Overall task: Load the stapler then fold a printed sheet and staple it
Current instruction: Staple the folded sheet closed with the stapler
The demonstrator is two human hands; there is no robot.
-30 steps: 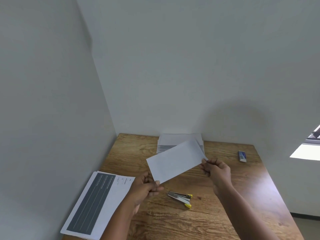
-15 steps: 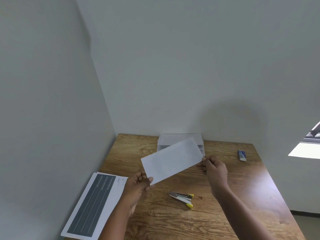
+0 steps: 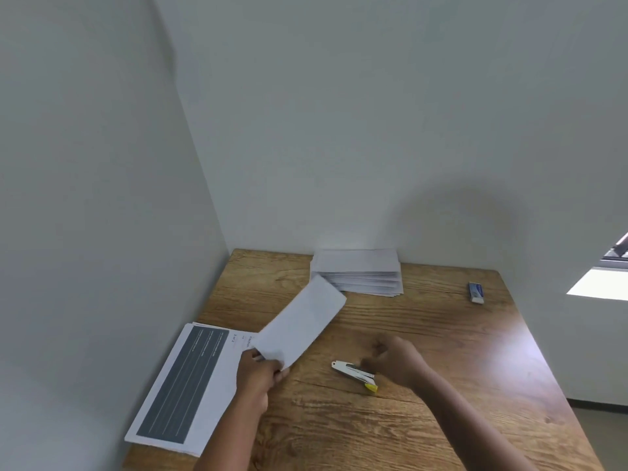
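Two paper piles sit on the table (image 3: pixel 441 351): a stack of folded sheets (image 3: pixel 358 271) against the far edge and printed sheets (image 3: pixel 183 382) along the left edge, with a small eraser (image 3: pixel 475 292) near the far right corner. The left hand (image 3: pixel 258 372) pinches the near end of the folded sheet (image 3: pixel 302 321), lifted above the table's left half. The right hand (image 3: pixel 397 363), blurred with fingers curled, reaches the stapler (image 3: pixel 355 372) lying mid-table; whether it grips it I cannot tell.
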